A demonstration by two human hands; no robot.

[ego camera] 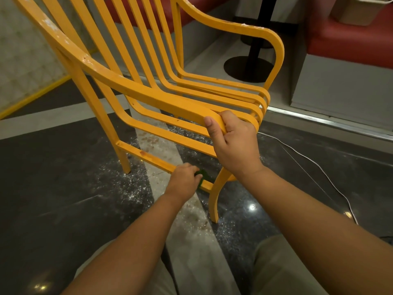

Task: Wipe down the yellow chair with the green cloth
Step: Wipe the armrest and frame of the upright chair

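On the dark polished floor, crossed by a pale stripe and scattered with light specks and brownish spots, stands the yellow chair, seen from its side. It has a slatted back whose strips curve down into the seat, two curved armrests and a low side rail joining the near back leg to the near front leg. The paint on the near armrest is chipped white in places along its upper stretch.

Behind the chair, a red cushioned bench sits on a pale raised base, and beside it stands a black table pedestal with a round foot. A thin white cable trails over the floor to the right of the chair.

Two bare forearms reach in from the bottom edge, above knees in light trousers. The hands are apart, one above the other. The right hand is clamped on the front end of the near armrest, fingers curled over it and thumb lying along its side. The left hand is lower, closed around the green cloth and pressing it against the low side rail just beside the front leg. Only a small dark green edge of the cloth shows past the fingers.
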